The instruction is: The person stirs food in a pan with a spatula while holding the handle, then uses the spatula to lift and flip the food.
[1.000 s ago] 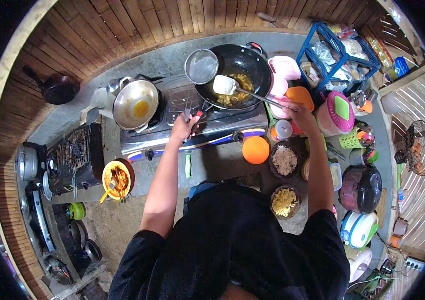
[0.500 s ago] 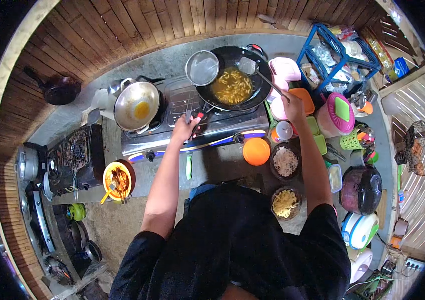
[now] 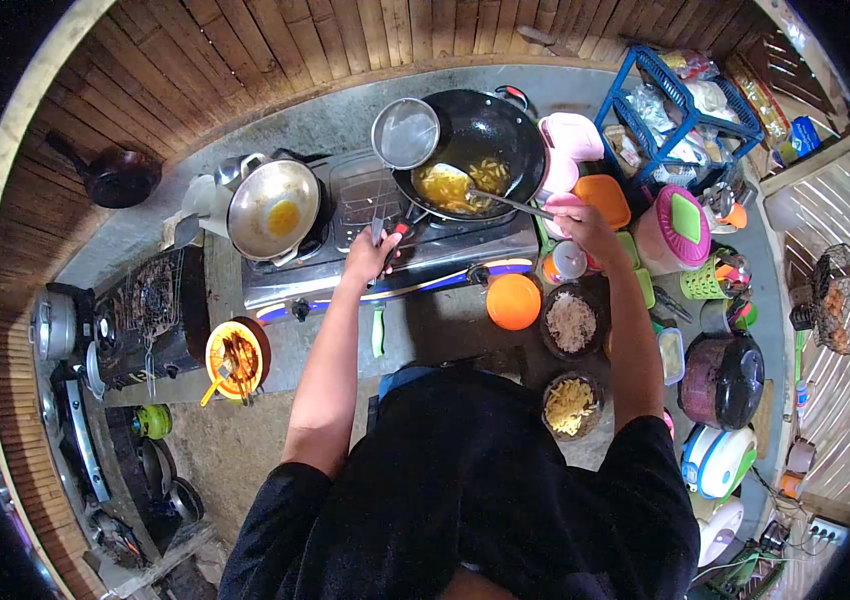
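My right hand (image 3: 585, 228) is closed round the long handle of a spatula (image 3: 515, 203). The spatula's blade is low in the black wok (image 3: 500, 130), among yellowish strips of food (image 3: 486, 177) in oil. My left hand (image 3: 370, 257) is closed on the handle of a mesh strainer (image 3: 406, 134), whose bowl rests over the wok's left rim. The wok's black-and-red handle also lies at this hand; whether the fingers grip it too, I cannot tell. The wok stands on the right burner of the gas stove (image 3: 385, 285).
A lighter pan (image 3: 250, 205) with a little oil sits on the left burner. Along the right stand an orange lid (image 3: 513, 302), two bowls of food (image 3: 571, 322), plastic containers and a blue rack (image 3: 635, 110). An orange bowl (image 3: 213, 352) and a charcoal grill (image 3: 150, 300) are at left.
My right hand has moved down a little, bringing the spatula from the wok's upper right side down to its near side. Food has been pushed toward the near edge. My left hand stays put.
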Available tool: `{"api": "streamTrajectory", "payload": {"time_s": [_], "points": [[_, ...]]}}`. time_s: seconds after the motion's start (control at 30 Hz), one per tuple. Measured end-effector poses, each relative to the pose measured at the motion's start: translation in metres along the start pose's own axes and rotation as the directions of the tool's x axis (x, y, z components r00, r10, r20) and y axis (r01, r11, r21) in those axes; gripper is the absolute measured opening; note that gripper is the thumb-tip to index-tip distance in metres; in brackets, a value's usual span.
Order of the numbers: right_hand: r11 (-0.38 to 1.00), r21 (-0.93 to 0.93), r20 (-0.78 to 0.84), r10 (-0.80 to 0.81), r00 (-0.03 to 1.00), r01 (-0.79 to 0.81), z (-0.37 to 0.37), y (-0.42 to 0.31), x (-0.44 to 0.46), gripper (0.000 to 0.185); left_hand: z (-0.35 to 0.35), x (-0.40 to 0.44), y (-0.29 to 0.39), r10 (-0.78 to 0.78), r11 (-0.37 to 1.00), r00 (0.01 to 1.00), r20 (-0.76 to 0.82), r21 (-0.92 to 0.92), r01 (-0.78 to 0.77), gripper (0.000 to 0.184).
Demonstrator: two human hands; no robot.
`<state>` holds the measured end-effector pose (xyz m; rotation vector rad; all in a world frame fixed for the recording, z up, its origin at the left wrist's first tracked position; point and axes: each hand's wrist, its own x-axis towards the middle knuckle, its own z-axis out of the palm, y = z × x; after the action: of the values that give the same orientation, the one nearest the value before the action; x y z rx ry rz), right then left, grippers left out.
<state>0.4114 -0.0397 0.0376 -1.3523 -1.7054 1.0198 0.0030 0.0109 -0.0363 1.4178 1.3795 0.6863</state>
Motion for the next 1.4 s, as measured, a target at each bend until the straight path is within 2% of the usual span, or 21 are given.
{"api": "streamTrajectory", "payload": {"time_s": [0.07,0.2,0.3,0.37,0.4,0.47,0.5,0.57,0.7,0.77,0.83,0.9,0.93,0.97,1.03,1.07,1.13,1.27,1.33,1.4], "points": [[0.990,-0.044,-0.028,0.135,0.990,-0.137,-0.003,-0.017,-0.007,0.023,0.001,0.000,-0.001,-0.010,1.000,1.000,-0.015,0.002,0.010,0.033],[0.973,-0.189,-0.043,0.127,0.991,-0.133,-0.017,-0.021,-0.013,0.025,0.000,-0.001,0.003,-0.005,1.000,1.000,-0.009,-0.019,0.005,0.032],[0.983,-0.175,-0.101,0.044,0.994,-0.061,-0.020,-0.010,-0.010,0.027,-0.001,-0.005,0.009,-0.015,1.000,1.000,-0.015,0.021,0.015,0.032],[0.954,-0.276,-0.246,0.050,0.968,-0.120,-0.021,-0.011,-0.009,0.027,0.000,-0.006,0.011,-0.048,0.999,0.999,-0.016,0.016,0.048,0.032],[0.954,-0.275,-0.247,0.051,0.968,-0.121,-0.021,-0.007,-0.007,0.027,-0.001,-0.005,0.011,-0.048,0.999,0.999,-0.015,0.017,0.048,0.032],[0.901,-0.427,-0.328,-0.080,0.941,-0.072,-0.021,0.004,0.004,0.026,-0.001,-0.005,0.011,-0.058,0.998,0.998,-0.005,0.014,0.058,0.032],[0.902,-0.426,-0.328,-0.079,0.941,-0.073,-0.019,0.009,0.008,0.026,-0.001,-0.006,0.011,-0.058,0.998,0.998,-0.005,0.015,0.058,0.032],[0.876,-0.446,-0.442,-0.035,0.896,-0.185,-0.014,0.017,0.018,0.026,-0.001,-0.007,0.014,-0.062,0.998,0.998,-0.010,0.027,0.062,0.032],[0.857,-0.491,-0.475,-0.114,0.873,-0.155,0.001,0.033,0.039,0.025,-0.002,-0.011,0.022,-0.060,0.998,0.998,-0.014,0.013,0.060,0.032],[0.891,-0.455,-0.442,-0.236,0.865,0.011,0.009,0.039,0.047,0.024,-0.002,-0.010,0.021,-0.067,0.997,0.998,0.003,0.040,0.067,0.032],[0.889,-0.456,-0.433,-0.178,0.883,-0.044,0.018,0.037,0.050,0.024,-0.001,-0.011,0.022,-0.082,0.996,0.997,-0.002,0.040,0.082,0.032],[0.933,-0.354,-0.358,-0.198,0.912,0.064,0.027,0.035,0.055,0.024,-0.002,-0.012,0.027,-0.097,0.995,0.995,-0.013,0.037,0.097,0.032],[0.967,-0.255,-0.355,-0.100,0.929,0.007,0.030,0.034,0.053,0.025,-0.002,-0.013,0.028,-0.106,0.994,0.994,-0.007,0.023,0.107,0.032],[0.967,-0.255,-0.354,-0.101,0.930,0.007,0.031,0.035,0.053,0.025,-0.002,-0.013,0.027,-0.115,0.993,0.993,0.000,0.008,0.115,0.032],[0.985,-0.094,-0.210,0.120,0.970,-0.142,0.029,0.037,0.052,0.025,0.000,-0.011,0.023,-0.111,0.994,0.994,-0.011,0.003,0.111,0.032],[0.985,-0.095,-0.210,0.121,0.970,-0.143,0.028,0.039,0.050,0.025,0.000,-0.011,0.023,-0.106,0.994,0.994,-0.020,-0.001,0.106,0.032],[0.996,0.014,-0.104,0.092,0.990,-0.091,0.025,0.044,0.045,0.025,0.000,-0.011,0.024,-0.103,0.995,0.995,-0.017,-0.003,0.103,0.032],[0.991,0.044,0.029,0.122,0.992,-0.123,0.007,0.056,0.033,0.025,-0.001,-0.010,0.019,-0.090,0.996,0.996,-0.003,0.000,0.090,0.031],[0.994,-0.095,0.080,0.054,0.995,-0.047,-0.002,0.044,0.020,0.027,-0.001,-0.009,0.019,-0.087,0.996,0.996,0.004,-0.001,0.087,0.031],[0.994,-0.110,0.047,0.006,0.999,-0.001,-0.006,0.022,0.005,0.026,-0.002,-0.010,0.019,-0.083,0.997,0.996,0.010,-0.001,0.083,0.031]]}}
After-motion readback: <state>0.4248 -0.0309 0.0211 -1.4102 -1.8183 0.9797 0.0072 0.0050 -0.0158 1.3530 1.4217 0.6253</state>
